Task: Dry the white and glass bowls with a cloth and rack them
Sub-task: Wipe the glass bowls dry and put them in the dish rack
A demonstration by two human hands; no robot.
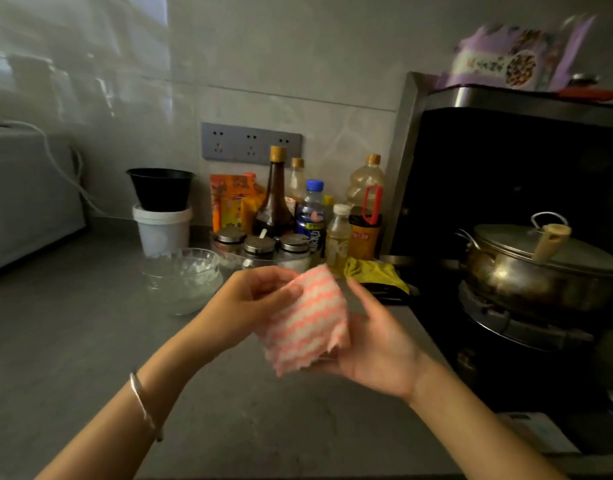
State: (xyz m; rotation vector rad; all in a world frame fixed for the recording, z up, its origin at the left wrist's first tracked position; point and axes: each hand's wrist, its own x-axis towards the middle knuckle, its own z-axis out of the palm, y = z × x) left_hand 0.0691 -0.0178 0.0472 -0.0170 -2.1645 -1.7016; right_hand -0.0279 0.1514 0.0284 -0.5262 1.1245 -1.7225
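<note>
Both my hands hold a pink-and-white zigzag cloth (308, 320) above the grey counter (90, 341). My left hand (249, 299) pinches the cloth's upper left edge between thumb and fingers. My right hand (377, 348) cups the bunched cloth from below and from the right, with its fingers pointing up. The cloth bulges as if wrapped over something, which is hidden. A clear glass bowl (180, 278) stands upright on the counter, just behind and left of my left hand. No white bowl shows.
Sauce bottles (312, 216) and lidded spice jars (260, 247) crowd the back wall. A black bowl (161, 188) sits on a white tub (163, 230). A yellow rag (374, 271) lies by the stove, where a lidded metal pot (540, 268) stands.
</note>
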